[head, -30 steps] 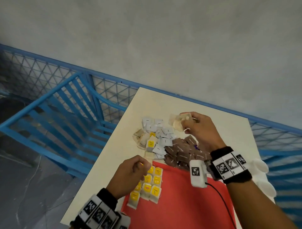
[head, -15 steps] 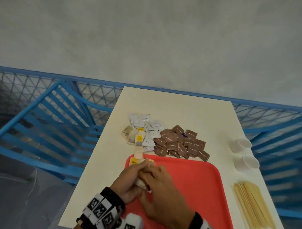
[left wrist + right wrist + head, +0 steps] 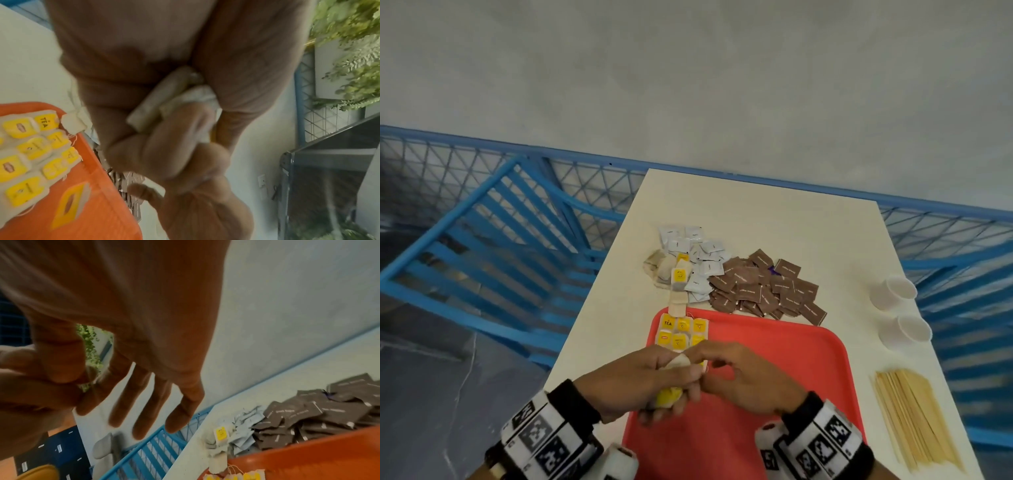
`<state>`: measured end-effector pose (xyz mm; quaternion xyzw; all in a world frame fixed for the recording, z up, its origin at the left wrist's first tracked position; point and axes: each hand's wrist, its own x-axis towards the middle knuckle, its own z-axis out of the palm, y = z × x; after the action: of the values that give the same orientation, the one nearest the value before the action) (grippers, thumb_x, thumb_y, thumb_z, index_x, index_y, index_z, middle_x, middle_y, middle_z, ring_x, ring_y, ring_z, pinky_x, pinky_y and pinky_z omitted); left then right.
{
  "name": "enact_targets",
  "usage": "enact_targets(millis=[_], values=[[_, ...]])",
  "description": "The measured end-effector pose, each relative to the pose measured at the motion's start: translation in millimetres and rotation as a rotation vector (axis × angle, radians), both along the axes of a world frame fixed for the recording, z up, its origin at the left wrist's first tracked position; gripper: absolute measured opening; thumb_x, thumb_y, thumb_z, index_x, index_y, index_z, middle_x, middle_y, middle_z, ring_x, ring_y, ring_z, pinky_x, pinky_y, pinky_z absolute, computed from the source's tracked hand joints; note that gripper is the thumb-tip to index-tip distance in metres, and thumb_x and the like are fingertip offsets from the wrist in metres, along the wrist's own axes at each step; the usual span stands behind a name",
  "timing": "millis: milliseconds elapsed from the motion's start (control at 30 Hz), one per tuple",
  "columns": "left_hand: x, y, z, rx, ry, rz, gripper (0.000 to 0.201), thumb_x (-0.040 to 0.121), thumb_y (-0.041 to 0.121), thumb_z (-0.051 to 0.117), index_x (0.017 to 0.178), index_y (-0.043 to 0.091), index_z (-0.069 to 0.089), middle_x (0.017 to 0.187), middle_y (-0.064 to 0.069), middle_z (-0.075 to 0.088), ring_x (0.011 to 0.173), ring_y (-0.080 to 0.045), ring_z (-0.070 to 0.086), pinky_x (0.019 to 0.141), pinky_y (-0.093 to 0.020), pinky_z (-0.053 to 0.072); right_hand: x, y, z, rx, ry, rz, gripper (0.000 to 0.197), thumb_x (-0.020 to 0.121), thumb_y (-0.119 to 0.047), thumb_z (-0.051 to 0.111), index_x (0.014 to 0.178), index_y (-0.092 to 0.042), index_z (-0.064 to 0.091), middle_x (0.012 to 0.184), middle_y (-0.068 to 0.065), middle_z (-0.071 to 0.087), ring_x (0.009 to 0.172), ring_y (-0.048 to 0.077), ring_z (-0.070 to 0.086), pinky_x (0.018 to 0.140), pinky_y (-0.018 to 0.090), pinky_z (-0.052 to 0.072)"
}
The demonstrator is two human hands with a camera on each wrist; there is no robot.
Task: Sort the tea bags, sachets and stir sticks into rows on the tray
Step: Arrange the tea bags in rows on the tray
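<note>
While the left hand (image 3: 640,380) keeps its grip clamped around a bunch of tea bags (image 3: 164,104), the right hand (image 3: 743,373) pinches at that bunch with thumb and forefinger, other fingers spread. Just beyond both grips, sorted tea bags (image 3: 681,332) lie in rows on the red tray (image 3: 774,346).

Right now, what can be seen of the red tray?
The tray is red, smooth and plastic-looking, with rounded corners and a raised rim. It lies flat on the white table at its near edge. Yellow-tagged tea bags lie in rows in its far left corner; the rest looks bare. Both hands hover over its left side, the left hand gripping tea bags. The brown sachets lie just beyond its far rim.
</note>
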<state>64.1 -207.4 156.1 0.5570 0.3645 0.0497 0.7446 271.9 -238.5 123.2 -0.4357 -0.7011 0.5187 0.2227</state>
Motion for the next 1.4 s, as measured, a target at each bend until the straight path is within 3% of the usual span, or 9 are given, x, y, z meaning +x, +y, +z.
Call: enact_targets(millis=[100, 300, 467, 600, 733, 967, 1100, 1233, 1400], values=[[-14.0, 2.7, -0.4, 0.018, 0.001, -0.001, 0.035, 0.094, 0.045, 0.057, 0.086, 0.014, 0.068, 0.070, -0.004, 0.058, 0.046, -0.012, 0.045, 0.042, -0.020, 0.031, 9.7, -3.5, 4.2, -0.162, 0.187, 0.024, 0.018, 0.100, -0.020, 0.056, 0.095, -0.008, 0.069, 0.101, 0.017, 0.070, 0.094, 0.017, 0.064, 0.089, 0.037, 0.050], [-26.9, 4.6, -8.9, -0.012, -0.012, 0.022, 0.043, 0.089, 0.049, 0.060, 0.092, 0.006, 0.068, 0.072, -0.004, 0.059, 0.048, -0.012, 0.045, 0.042, -0.020, 0.030, 39.0, -3.6, 30.5, -0.291, 0.396, -0.024, 0.026, 0.101, -0.027, 0.053, 0.081, -0.011, 0.060, 0.083, 0.008, 0.069, 0.074, 0.018, 0.063, 0.073, 0.020, 0.047], [-24.1, 6.1, -18.0, -0.064, -0.072, 0.051, 0.037, 0.091, 0.041, 0.062, 0.094, 0.004, 0.068, 0.078, -0.009, 0.059, 0.051, -0.014, 0.048, 0.042, -0.020, 0.033, 58.4, -0.2, 43.3, -0.327, 0.381, -0.064, 0.025, 0.099, -0.032, 0.053, 0.088, -0.015, 0.068, 0.071, 0.005, 0.060, 0.056, 0.015, 0.052, 0.060, 0.020, 0.042], [-14.3, 2.0, -25.4, -0.086, -0.093, -0.007, 0.018, 0.096, 0.030, 0.060, 0.095, 0.017, 0.072, 0.084, -0.007, 0.064, 0.056, -0.013, 0.056, 0.042, -0.022, 0.039, 54.8, 2.4, 55.2, -0.356, 0.555, -0.083, 0.034, 0.094, -0.040, 0.061, 0.109, -0.011, 0.071, 0.080, 0.008, 0.069, 0.063, 0.015, 0.059, 0.062, 0.023, 0.046], [1.2, -5.2, -32.1, -0.048, -0.077, -0.101, 0.015, 0.099, 0.013, 0.057, 0.105, 0.016, 0.071, 0.087, -0.005, 0.068, 0.057, -0.011, 0.059, 0.044, -0.020, 0.044, 45.5, 4.1, 67.8, -0.301, 0.644, -0.062, 0.033, 0.095, -0.038, 0.061, 0.111, -0.011, 0.070, 0.083, 0.008, 0.072, 0.063, 0.014, 0.061, 0.062, 0.024, 0.047], [9.8, -3.4, -52.7, 0.052, 0.120, 0.063, 0.020, 0.097, 0.028, 0.062, 0.102, 0.010, 0.070, 0.059, 0.006, 0.055, 0.046, -0.008, 0.047, 0.043, -0.021, 0.037, 59.5, 5.3, 88.7, -0.239, 0.446, -0.060, 0.025, 0.097, -0.033, 0.058, 0.110, -0.015, 0.070, 0.085, 0.013, 0.072, 0.065, 0.019, 0.060, 0.063, 0.026, 0.047], [12.6, 8.1, -39.3, 0.377, 0.184, 0.225, 0.012, 0.088, 0.030, 0.074, 0.094, 0.019, 0.073, 0.055, 0.019, 0.051, 0.050, 0.001, 0.044, 0.054, -0.017, 0.036, 68.2, 8.2, 89.2, -0.259, 0.259, -0.104, 0.023, 0.097, -0.022, 0.051, 0.106, -0.016, 0.071, 0.086, 0.016, 0.073, 0.063, 0.017, 0.058, 0.062, 0.026, 0.045], [23.4, 26.2, -17.4, 0.539, 0.067, 0.196, 0.043, 0.077, 0.033, 0.083, 0.116, 0.042, 0.067, 0.080, 0.008, 0.062, 0.069, -0.003, 0.057, 0.067, -0.022, 0.046, 74.0, 7.0, 99.7, -0.281, 0.219, 0.001, 0.023, 0.099, -0.018, 0.049, 0.105, -0.011, 0.070, 0.085, 0.014, 0.074, 0.061, 0.017, 0.057, 0.062, 0.025, 0.046], [37.7, 33.2, 1.8, 0.549, 0.021, -0.067, 0.079, 0.067, 0.032, 0.090, 0.136, 0.043, 0.053, 0.127, 0.021, 0.061, 0.116, 0.011, 0.054, 0.099, -0.018, 0.043, 72.3, 4.5, 104.6, -0.269, 0.354, -0.070, 0.025, 0.094, -0.030, 0.060, 0.105, -0.012, 0.072, 0.078, 0.013, 0.071, 0.059, 0.016, 0.058, 0.061, 0.025, 0.048]])
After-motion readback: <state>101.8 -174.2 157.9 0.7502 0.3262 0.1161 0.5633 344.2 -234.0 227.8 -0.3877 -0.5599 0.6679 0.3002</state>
